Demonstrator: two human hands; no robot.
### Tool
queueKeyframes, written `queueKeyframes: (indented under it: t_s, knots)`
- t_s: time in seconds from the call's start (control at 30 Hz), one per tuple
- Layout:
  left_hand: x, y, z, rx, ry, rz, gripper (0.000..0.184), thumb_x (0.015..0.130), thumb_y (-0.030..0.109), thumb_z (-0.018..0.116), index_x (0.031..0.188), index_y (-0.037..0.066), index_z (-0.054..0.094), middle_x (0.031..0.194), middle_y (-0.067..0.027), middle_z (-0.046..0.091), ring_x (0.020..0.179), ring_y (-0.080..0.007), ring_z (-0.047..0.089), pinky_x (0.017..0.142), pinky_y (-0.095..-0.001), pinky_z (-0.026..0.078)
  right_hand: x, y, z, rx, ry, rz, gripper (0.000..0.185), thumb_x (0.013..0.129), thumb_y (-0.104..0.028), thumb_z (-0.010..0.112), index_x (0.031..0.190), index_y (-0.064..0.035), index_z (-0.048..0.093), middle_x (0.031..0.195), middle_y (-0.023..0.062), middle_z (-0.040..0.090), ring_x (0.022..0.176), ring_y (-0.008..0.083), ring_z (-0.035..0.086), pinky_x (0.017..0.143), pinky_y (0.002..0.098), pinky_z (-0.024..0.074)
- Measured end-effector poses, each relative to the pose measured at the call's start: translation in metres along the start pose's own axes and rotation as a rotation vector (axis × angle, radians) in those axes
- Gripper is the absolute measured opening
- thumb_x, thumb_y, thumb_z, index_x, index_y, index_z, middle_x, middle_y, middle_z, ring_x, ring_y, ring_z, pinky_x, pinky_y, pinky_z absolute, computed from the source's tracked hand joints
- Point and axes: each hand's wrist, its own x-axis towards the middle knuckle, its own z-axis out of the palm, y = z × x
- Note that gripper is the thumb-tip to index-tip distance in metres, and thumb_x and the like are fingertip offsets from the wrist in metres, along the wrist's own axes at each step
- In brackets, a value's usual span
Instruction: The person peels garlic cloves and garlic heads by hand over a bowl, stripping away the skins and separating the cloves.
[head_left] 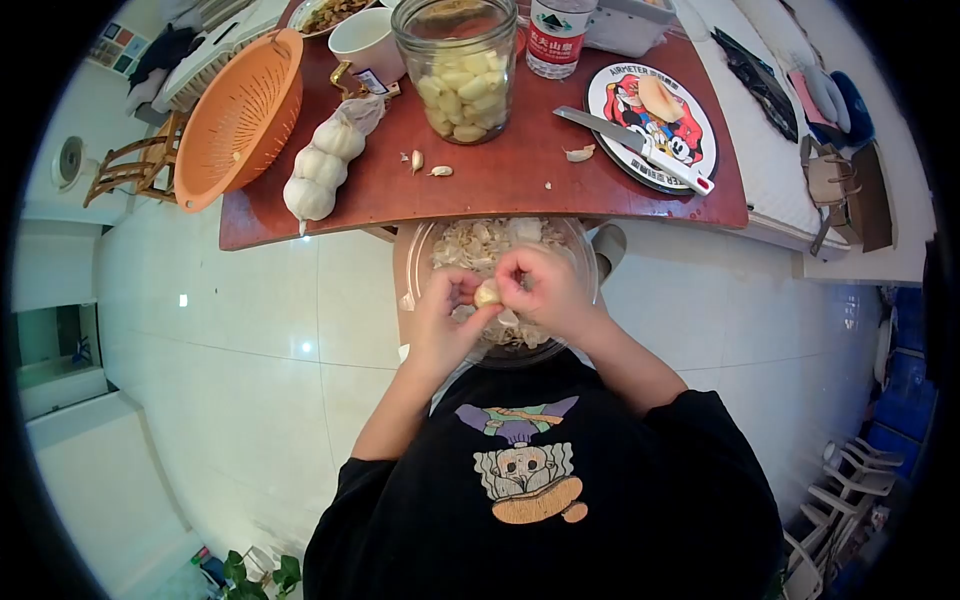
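Note:
A pale garlic clove [487,294] sits between the fingertips of my left hand [440,322], which is closed on it from the left. My right hand [545,290] pinches at the clove's other side; whether its fingertips grip the flesh or a bit of skin is too small to tell. Both hands are over a clear round tub [583,262] holding many papery garlic skins [470,242]. On the table beyond lie a string of whole garlic bulbs [325,165], a few loose cloves [580,154] and a glass jar [455,65] of peeled cloves.
The red-brown table [480,195] ends just past the tub. On it stand an orange colander [245,120], a white cup [367,45] and a water bottle [555,40]. A knife [640,148] lies across a cartoon plate [705,125], blade tip over the rim.

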Motion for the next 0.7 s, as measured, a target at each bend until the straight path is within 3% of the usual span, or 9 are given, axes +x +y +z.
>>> queueKeyframes:
  t_s: [0.17,0.37,0.47,0.57,0.7]
  knots:
    - [0.004,-0.009,0.005,-0.264,0.116,0.1,0.037,0.076,-0.014,0.067,0.101,0.004,0.046,0.105,-0.0106,0.054,0.094,-0.0176,0.06,0.082,-0.0278,0.052,-0.002,0.003,0.004,0.108,0.056,0.208,0.01,0.079,-0.01,0.061,0.081,-0.0007,0.056,0.07,0.0089,0.056,0.061,0.0173,0.055,0.056,0.0297,0.0442]
    - [0.001,-0.021,0.001,-0.299,0.196,0.05,0.036,0.077,-0.015,0.064,0.101,0.005,0.044,0.11,-0.0107,0.05,0.095,-0.0154,0.057,0.081,-0.0259,0.051,-0.005,0.015,0.006,0.084,0.104,0.323,0.011,0.08,-0.01,0.061,0.084,-0.0003,0.057,0.071,0.0078,0.057,0.06,0.0149,0.054,0.056,0.0291,0.0435]
    - [0.0,-0.02,0.0,-0.31,0.235,0.001,0.037,0.078,-0.013,0.065,0.102,0.005,0.044,0.109,-0.0097,0.05,0.097,-0.0152,0.057,0.079,-0.024,0.049,-0.005,0.011,-0.001,0.063,-0.003,0.323,0.013,0.083,-0.013,0.062,0.088,-0.0004,0.059,0.071,0.007,0.057,0.06,0.013,0.053,0.056,0.0278,0.0433]
    - [0.002,-0.022,0.001,-0.32,0.234,0.053,0.037,0.078,-0.012,0.065,0.102,0.005,0.044,0.111,-0.0098,0.05,0.099,-0.0154,0.057,0.079,-0.0243,0.049,-0.005,0.011,0.004,0.2,0.1,0.249,0.017,0.086,-0.015,0.064,0.092,-0.0003,0.061,0.072,0.0046,0.058,0.062,0.0101,0.053,0.057,0.0257,0.0438]
    - [0.001,-0.018,0.003,-0.326,0.176,0.078,0.036,0.079,-0.013,0.065,0.102,0.005,0.043,0.113,-0.0103,0.049,0.101,-0.0164,0.057,0.083,-0.0261,0.049,-0.004,0.007,0.007,0.371,0.041,0.247,0.019,0.085,-0.016,0.068,0.094,0.0002,0.062,0.076,0.0015,0.06,0.067,0.008,0.054,0.06,0.0238,0.045]
